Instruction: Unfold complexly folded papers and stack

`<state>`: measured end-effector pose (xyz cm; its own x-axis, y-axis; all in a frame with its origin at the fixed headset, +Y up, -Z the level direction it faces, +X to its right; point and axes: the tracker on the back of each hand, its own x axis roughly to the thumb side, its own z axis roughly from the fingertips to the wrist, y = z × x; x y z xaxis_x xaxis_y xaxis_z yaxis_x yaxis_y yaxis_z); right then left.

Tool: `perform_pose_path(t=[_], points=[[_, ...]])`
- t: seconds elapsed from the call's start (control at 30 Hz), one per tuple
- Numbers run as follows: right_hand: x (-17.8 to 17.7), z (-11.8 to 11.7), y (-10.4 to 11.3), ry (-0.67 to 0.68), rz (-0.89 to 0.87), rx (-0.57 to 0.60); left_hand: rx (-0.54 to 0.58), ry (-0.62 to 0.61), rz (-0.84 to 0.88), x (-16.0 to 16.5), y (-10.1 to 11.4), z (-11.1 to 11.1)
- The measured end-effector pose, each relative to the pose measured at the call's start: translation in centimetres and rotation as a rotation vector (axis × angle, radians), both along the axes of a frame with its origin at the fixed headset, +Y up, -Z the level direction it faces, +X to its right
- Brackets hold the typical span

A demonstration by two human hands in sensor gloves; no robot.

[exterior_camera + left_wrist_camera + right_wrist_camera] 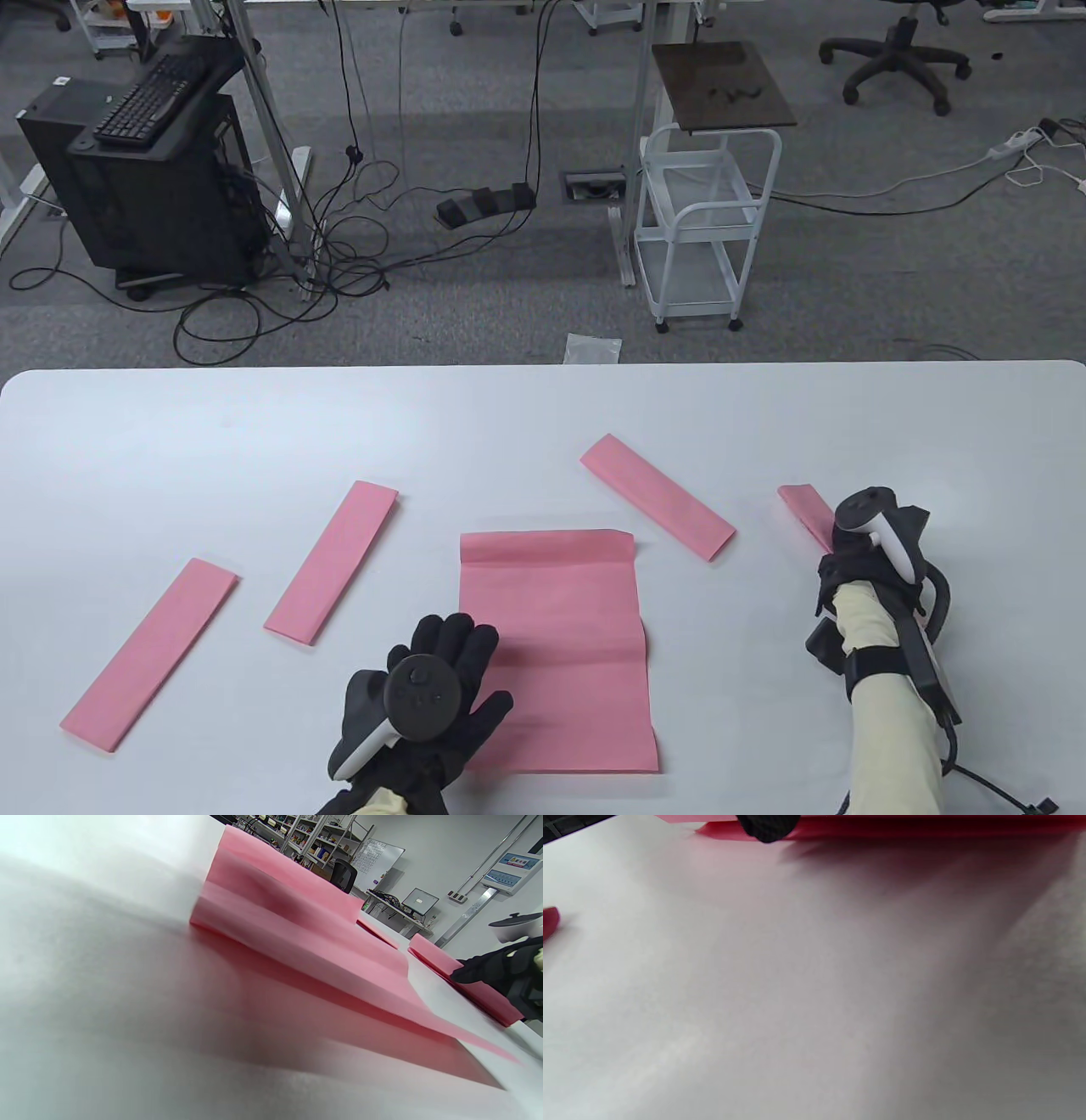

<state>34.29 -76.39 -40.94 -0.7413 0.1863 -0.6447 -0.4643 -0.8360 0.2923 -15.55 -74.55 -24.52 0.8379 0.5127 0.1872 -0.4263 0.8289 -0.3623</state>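
Note:
A large pink sheet [564, 645] lies unfolded at the table's middle, its far flap still folded over; it also shows creased in the left wrist view [297, 942]. My left hand [454, 654] rests flat with spread fingers on the sheet's near-left edge. My right hand [836, 543] rests on a folded pink strip [804, 505] at the right. The tracker hides its fingers. In the left wrist view the right hand [471, 974] lies on that strip [439, 961]. In the right wrist view one fingertip [768, 827] touches the strip's edge [925, 825].
Three more folded pink strips lie on the white table [170, 441]: one right of centre [657, 508], one left of centre [333, 562], one far left [151, 654]. Beyond the far edge are a white cart [704, 229] and floor cables.

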Motion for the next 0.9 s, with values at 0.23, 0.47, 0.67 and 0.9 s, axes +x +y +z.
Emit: perform_pose_path(t=[0.23,0.47,0.67,0.9], points=[[-0.3,1.4,3.4,0.048,-0.088,0.256,-0.019,-0.013,0.011,0.4,-0.5,0.0],[-5.4,5.0,7.7,0.201,-0.513,0.620,-0.015,-0.020,0.123,1.1,-0.1,-0.6],[-14.0,8.6,8.3,0.421,-0.857,0.733,-0.089,-0.033,0.327,2.6,0.3,-2.5],[-22.0,11.5,5.5,0.535,-1.454,0.668,-0.252,-0.040,0.655,3.0,-0.4,-3.1]])
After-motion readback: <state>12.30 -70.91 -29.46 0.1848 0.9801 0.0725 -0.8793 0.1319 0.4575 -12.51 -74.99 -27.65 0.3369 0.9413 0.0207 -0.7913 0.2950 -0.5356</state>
